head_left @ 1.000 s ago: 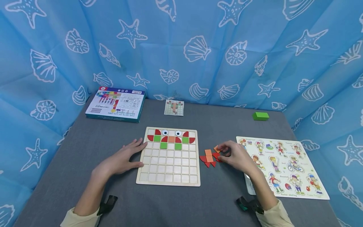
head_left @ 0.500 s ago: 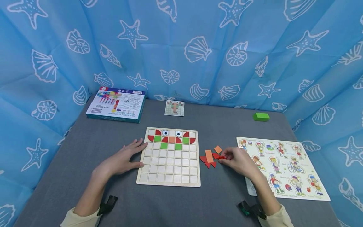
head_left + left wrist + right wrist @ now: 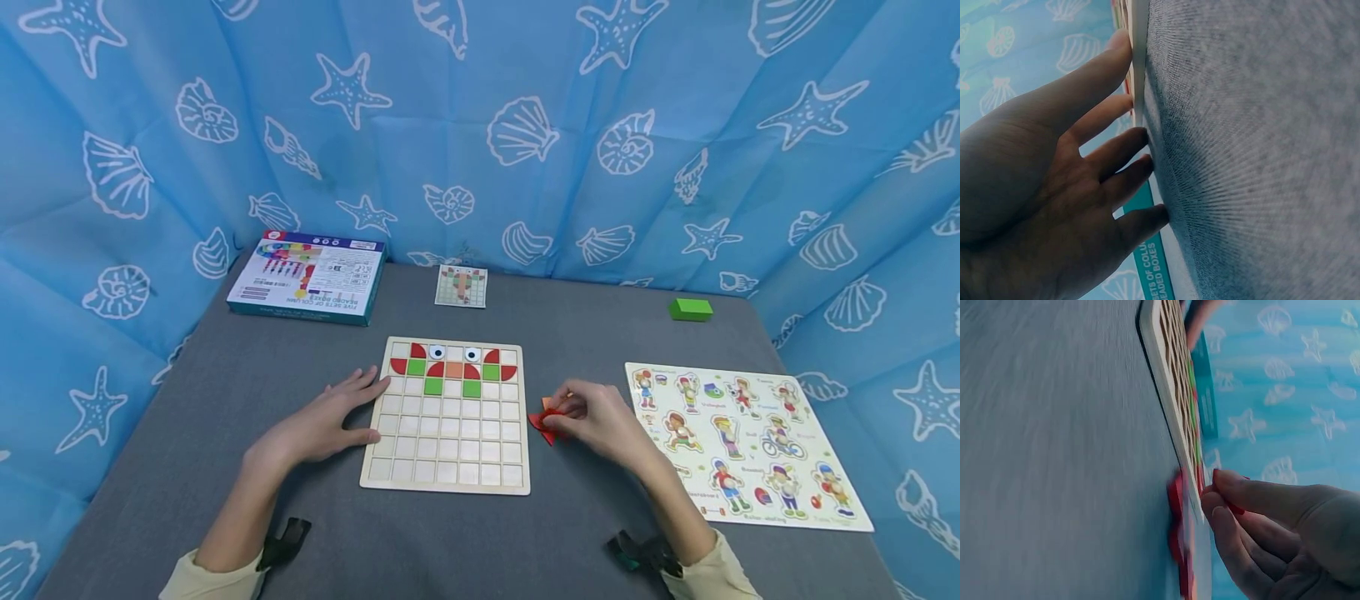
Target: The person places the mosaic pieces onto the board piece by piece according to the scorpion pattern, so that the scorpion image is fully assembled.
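Observation:
A square wooden grid board [image 3: 446, 487] lies on the table, with red, green, orange and eye tiles filling cells near its top. My left hand [image 3: 322, 423] rests against the board's left edge, fingers spread and relaxed; the left wrist view shows the fingertips right at the edge. Just off the board's right side, my right hand [image 3: 600, 423] pinches a small red tile [image 3: 1235, 508] between thumb and fingers, above the table. Under it lie loose red tiles [image 3: 536, 420] and an orange tile [image 3: 547, 402], partly hidden by the hand.
A pattern card [image 3: 461, 287] lies behind the board. The boxed bead set [image 3: 307, 277] is at back left, a green block [image 3: 690, 310] at back right. A picture puzzle board [image 3: 750, 442] lies right, partly beneath the right forearm. A blue shell-print curtain [image 3: 480, 125] surrounds the table.
My right hand has picked a red tile from the right of the loose pile and carried it left, over the other tiles toward the board. My left hand has stayed in place.

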`<state>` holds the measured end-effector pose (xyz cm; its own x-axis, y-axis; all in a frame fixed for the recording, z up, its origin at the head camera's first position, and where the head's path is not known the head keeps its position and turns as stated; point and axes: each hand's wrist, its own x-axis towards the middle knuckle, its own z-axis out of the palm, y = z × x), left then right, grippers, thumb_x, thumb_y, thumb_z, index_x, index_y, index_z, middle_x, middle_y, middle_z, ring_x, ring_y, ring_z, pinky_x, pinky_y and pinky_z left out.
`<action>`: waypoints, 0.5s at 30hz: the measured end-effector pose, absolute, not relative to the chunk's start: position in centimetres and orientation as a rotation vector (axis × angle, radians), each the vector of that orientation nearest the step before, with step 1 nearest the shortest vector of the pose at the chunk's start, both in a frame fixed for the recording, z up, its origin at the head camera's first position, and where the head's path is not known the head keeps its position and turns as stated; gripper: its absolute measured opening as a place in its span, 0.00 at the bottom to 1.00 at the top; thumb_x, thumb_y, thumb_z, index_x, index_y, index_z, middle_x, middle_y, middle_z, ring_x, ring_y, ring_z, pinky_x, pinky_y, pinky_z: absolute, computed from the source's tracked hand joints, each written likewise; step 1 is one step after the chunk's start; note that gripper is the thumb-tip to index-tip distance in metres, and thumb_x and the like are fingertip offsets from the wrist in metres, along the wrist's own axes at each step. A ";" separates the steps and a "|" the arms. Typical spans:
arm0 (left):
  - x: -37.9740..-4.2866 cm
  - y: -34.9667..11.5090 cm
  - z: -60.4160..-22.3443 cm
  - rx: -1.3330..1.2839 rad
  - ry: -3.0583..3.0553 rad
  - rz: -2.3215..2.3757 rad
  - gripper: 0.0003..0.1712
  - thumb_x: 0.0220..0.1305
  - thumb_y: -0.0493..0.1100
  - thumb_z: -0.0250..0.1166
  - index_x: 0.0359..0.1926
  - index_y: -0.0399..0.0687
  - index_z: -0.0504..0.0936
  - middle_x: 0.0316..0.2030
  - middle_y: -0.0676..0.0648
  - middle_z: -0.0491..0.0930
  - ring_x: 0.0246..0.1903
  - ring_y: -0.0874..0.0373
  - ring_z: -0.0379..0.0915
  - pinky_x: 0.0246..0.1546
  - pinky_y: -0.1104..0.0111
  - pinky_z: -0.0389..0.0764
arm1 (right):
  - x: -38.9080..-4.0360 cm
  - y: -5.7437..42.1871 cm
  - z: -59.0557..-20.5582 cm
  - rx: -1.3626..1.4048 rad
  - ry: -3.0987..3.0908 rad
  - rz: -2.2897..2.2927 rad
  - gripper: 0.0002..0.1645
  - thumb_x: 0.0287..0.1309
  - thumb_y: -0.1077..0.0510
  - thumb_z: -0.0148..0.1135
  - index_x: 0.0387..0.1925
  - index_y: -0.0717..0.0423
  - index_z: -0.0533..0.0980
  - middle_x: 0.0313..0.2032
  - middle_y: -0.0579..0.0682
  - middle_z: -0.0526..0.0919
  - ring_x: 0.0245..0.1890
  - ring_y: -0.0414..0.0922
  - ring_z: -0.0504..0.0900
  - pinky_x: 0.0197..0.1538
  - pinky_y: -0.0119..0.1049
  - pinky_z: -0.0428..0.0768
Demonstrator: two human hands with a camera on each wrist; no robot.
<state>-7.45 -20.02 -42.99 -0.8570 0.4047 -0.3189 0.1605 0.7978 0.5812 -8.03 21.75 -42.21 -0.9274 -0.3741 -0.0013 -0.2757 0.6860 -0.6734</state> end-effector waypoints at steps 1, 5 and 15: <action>-7.5 -20.0 -43.0 0.425 2.552 0.771 0.50 0.72 0.52 0.74 0.86 0.49 0.59 0.86 0.33 0.52 0.87 0.29 0.41 0.81 0.26 0.47 | -8.1 21.2 -42.3 -0.568 2.750 -1.069 0.08 0.62 0.63 0.79 0.42 0.55 0.86 0.36 0.47 0.93 0.34 0.35 0.89 0.39 0.28 0.88; -7.5 -20.0 -43.0 0.426 2.551 0.771 0.50 0.72 0.52 0.74 0.86 0.49 0.59 0.86 0.33 0.52 0.87 0.29 0.41 0.81 0.26 0.47 | -8.5 19.0 -42.3 -0.674 2.692 -1.093 0.06 0.67 0.63 0.74 0.45 0.55 0.87 0.39 0.47 0.93 0.35 0.34 0.86 0.41 0.30 0.88; -7.5 -20.1 -43.1 0.435 2.550 0.775 0.50 0.72 0.52 0.73 0.86 0.48 0.59 0.86 0.33 0.51 0.87 0.29 0.41 0.81 0.26 0.46 | -10.0 14.6 -42.3 -0.798 2.614 -1.080 0.09 0.67 0.66 0.72 0.48 0.59 0.89 0.42 0.52 0.94 0.39 0.40 0.91 0.44 0.28 0.89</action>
